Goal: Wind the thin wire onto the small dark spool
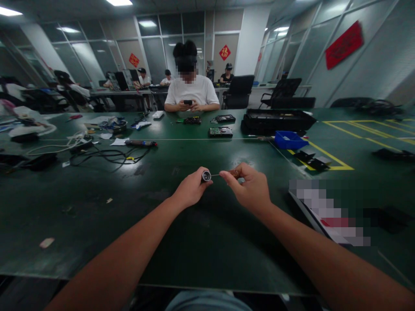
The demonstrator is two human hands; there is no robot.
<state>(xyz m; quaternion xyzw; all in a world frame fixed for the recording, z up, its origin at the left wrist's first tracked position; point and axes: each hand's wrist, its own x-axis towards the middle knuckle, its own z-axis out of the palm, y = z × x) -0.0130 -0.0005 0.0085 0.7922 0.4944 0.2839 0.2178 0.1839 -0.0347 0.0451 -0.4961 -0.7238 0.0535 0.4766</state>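
My left hand (191,189) is closed around a dark cylindrical tube (205,176), like a flashlight, whose round, silver-rimmed end faces me. Most of the tube is hidden by the fingers. To its right, my right hand (249,185) grips a screwdriver by its brownish handle (234,173). The screwdriver's thin metal shaft (215,175) points left and its tip meets the rim of the tube's end; whether it goes inside I cannot tell. Both hands are held above the green tabletop (201,242).
Across the table a person (191,93) holds a phone. Hard drives (220,132), a black casing (277,122) and a blue tray (289,140) lie ahead. Black cables (106,157) and a dark rod-shaped tool (141,143) lie left, a blurred-out booklet (324,214) right.
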